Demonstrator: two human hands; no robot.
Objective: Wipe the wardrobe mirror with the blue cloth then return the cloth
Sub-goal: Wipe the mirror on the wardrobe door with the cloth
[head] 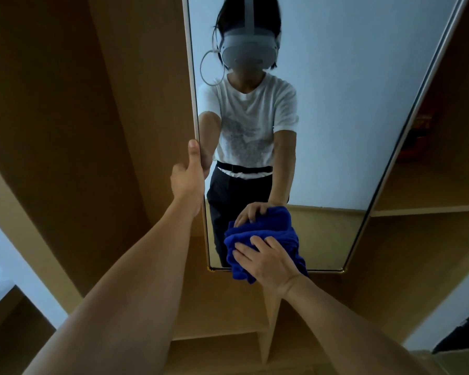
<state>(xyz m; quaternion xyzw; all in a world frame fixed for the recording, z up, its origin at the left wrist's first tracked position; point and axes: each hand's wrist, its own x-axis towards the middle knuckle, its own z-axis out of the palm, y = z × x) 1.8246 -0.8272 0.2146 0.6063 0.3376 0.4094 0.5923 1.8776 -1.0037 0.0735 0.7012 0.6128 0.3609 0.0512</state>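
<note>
The wardrobe mirror (pixel 322 109) is a tall pane in a thin pale frame, hung on a door of a light-brown wooden wardrobe (pixel 98 109). Its lower edge ends in small brass-coloured corner fittings. The glass reflects a pale blue-white wall and the person in front of it — white printed t-shirt, dark trousers with a belt, a headset over the face.

The left hand (pixel 187 177) grasps the mirror's left edge about halfway up, thumb pointing up along the frame and the fingers wrapped round behind it. The right hand (pixel 268 261) lies near the mirror's bottom edge, fingers spread and fairly straight, pressing the blue cloth (pixel 257 234) flat against the glass; this grip is released rather than clenched. The cloth is bunched and folded, covering the lower middle of the mirror and hanging a little below its bottom rail. Its reflection, with the reflected hand, sits just above it.

Right of the mirror the wardrobe stands open, with a wooden shelf (pixel 428 209) level with the mirror's lower part and something red, too dim to make out, higher up. Below the mirror are more wooden panels and an upright divider — left of it, a strip of pale wall and a dark patch of floor
</note>
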